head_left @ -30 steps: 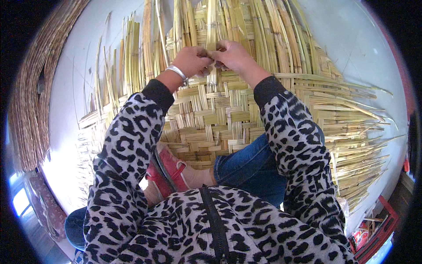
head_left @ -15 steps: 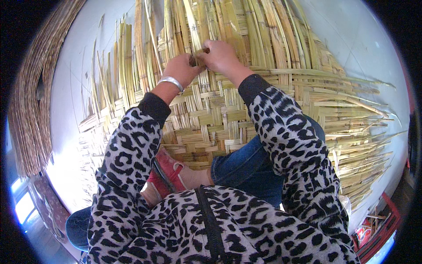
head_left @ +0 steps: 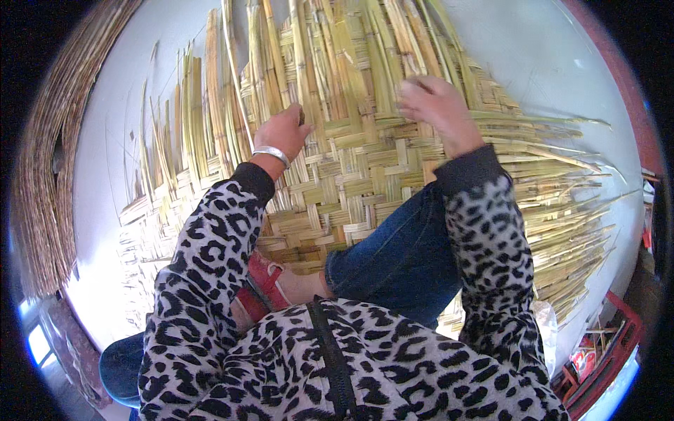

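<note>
A partly woven mat (head_left: 337, 189) of flat, yellow-green split reed strips lies in front of me, its middle in an over-and-under weave. Long loose strips (head_left: 260, 63) fan out from its far edge. My left hand (head_left: 281, 133), with a silver bracelet at the wrist, is low over these strips left of centre. Its thumb stands apart from the bent fingers, and nothing shows between them; the fingertips are partly hidden. To the right, my right hand (head_left: 437, 109) hovers over the far strips, its fingers bent and smeared by motion.
My jeans-clad knee (head_left: 400, 252) and red shoe (head_left: 260, 288) rest at the mat's near edge. Loose strip ends (head_left: 569, 210) stick out on the right over the pale floor (head_left: 533, 49). A brown bundle of stalks (head_left: 45, 154) stands at left, a red-framed holder (head_left: 604, 365) at lower right.
My hands were together at a strip in the middle. Now they are apart: the right has moved right and the left slightly left and lower. My right knee has shifted inward.
</note>
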A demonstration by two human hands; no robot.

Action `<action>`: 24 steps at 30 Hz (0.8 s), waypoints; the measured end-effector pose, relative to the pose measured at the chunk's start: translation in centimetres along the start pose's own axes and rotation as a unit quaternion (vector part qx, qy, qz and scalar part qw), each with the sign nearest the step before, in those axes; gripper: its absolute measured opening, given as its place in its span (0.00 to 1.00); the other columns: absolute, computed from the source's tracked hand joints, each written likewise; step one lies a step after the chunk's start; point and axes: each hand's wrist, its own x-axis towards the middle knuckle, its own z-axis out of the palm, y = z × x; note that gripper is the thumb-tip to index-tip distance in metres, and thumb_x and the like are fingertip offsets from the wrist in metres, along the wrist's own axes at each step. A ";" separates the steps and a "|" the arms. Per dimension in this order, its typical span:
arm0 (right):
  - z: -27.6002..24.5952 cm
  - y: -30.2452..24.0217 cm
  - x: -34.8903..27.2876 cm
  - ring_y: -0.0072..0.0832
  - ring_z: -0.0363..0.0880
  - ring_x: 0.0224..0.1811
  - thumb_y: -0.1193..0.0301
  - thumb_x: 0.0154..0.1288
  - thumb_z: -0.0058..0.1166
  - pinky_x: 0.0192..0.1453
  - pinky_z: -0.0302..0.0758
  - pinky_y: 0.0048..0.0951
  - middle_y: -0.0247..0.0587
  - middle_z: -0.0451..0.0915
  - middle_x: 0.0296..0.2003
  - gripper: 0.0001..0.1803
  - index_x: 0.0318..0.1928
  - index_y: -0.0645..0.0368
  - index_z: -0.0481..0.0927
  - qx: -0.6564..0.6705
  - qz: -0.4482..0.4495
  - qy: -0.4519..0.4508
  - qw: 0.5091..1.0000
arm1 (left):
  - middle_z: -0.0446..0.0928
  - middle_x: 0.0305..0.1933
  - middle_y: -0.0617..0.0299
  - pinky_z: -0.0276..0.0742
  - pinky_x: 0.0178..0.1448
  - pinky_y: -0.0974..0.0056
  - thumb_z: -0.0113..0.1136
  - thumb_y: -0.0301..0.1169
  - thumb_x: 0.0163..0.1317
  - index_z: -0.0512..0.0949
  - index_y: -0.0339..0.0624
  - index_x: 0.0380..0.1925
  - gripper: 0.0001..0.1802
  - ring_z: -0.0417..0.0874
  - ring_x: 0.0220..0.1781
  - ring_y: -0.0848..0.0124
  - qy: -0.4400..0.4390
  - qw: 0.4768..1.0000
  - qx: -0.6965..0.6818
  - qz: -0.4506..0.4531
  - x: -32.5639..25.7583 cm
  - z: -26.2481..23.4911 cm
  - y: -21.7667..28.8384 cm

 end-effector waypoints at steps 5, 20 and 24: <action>-8.1 4.4 -6.0 0.34 0.77 0.53 0.61 0.69 0.55 0.55 0.77 0.32 0.50 0.75 0.52 0.28 0.59 0.70 0.66 0.247 0.137 0.141 0.949 | 0.76 0.53 0.50 0.76 0.53 0.52 0.55 0.29 0.61 0.73 0.44 0.48 0.14 0.77 0.55 0.54 0.003 0.980 0.052 0.191 -0.5 -0.3 4.0; -12.3 7.9 -3.3 0.39 0.71 0.59 0.65 0.69 0.52 0.63 0.71 0.38 0.48 0.74 0.52 0.18 0.54 0.61 0.69 0.447 0.074 0.189 0.871 | 0.83 0.37 0.46 0.79 0.48 0.53 0.64 0.44 0.52 0.83 0.39 0.39 0.21 0.83 0.41 0.49 -0.155 0.961 -0.035 0.225 7.6 2.4 14.6; -14.5 9.7 -0.1 0.39 0.74 0.52 0.67 0.69 0.50 0.58 0.73 0.38 0.49 0.74 0.49 0.15 0.51 0.63 0.71 0.232 -0.010 0.157 0.960 | 0.82 0.34 0.45 0.78 0.44 0.53 0.65 0.45 0.50 0.82 0.36 0.34 0.21 0.83 0.38 0.49 -0.128 0.966 -0.035 0.221 6.9 1.8 15.1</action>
